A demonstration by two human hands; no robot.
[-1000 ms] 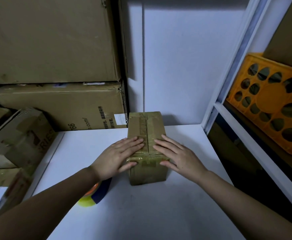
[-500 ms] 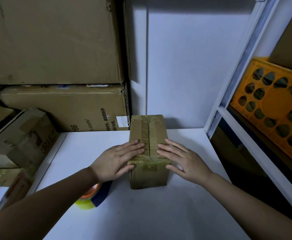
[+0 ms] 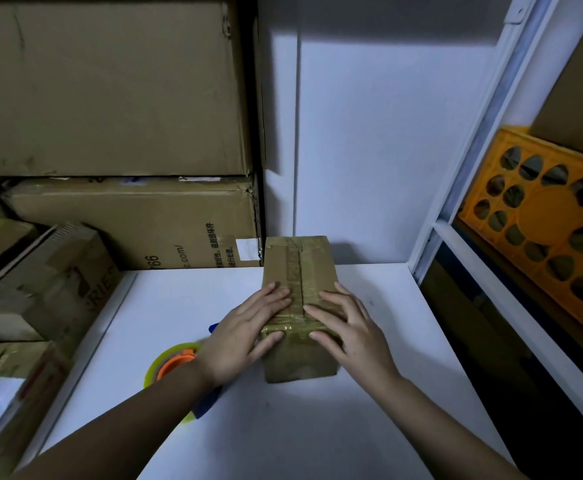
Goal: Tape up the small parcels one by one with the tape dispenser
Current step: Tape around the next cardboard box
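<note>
Both hands, left (image 3: 245,336) and right (image 3: 348,332), lie flat and unclenched on the parcel (image 3: 298,271), seemingly pressing its tape down to stick.

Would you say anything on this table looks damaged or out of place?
Only slightly: the tape over the parcel's near edge is wrinkled under both hands. The big carton's right corner looks crushed and torn.
</note>
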